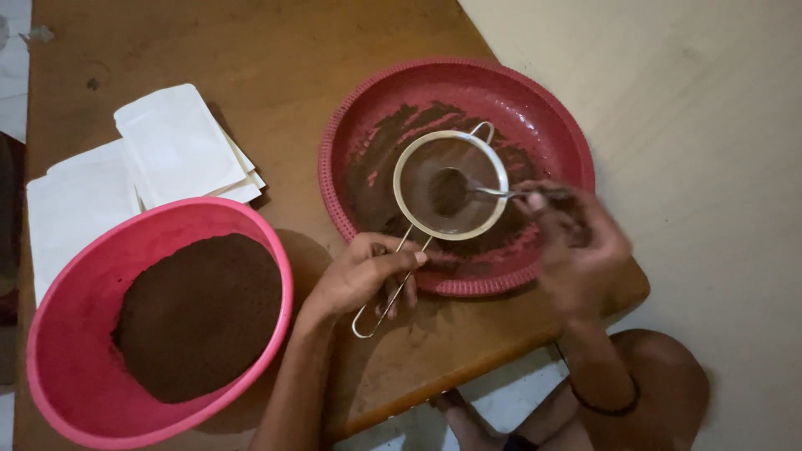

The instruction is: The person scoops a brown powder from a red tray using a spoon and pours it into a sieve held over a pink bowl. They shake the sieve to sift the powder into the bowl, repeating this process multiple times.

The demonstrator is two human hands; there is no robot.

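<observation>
My left hand (363, 276) grips the wire handle of a round metal sieve (418, 171), held over a red round tray (547, 108) dusted with dark brown powder. My right hand (576, 246), blurred, holds a metal spoon (489, 193) whose bowl rests inside the sieve on a small heap of the powder. A pink plastic basin (75, 367) at the lower left holds a large mound of the same dark brown powder (200, 313).
All of this sits on a brown wooden table (276, 58). Several white flat pouches (167, 142) lie at the left behind the basin. The table's edge runs close under the tray; my knee (660, 376) and a pale floor (693, 83) lie beyond it.
</observation>
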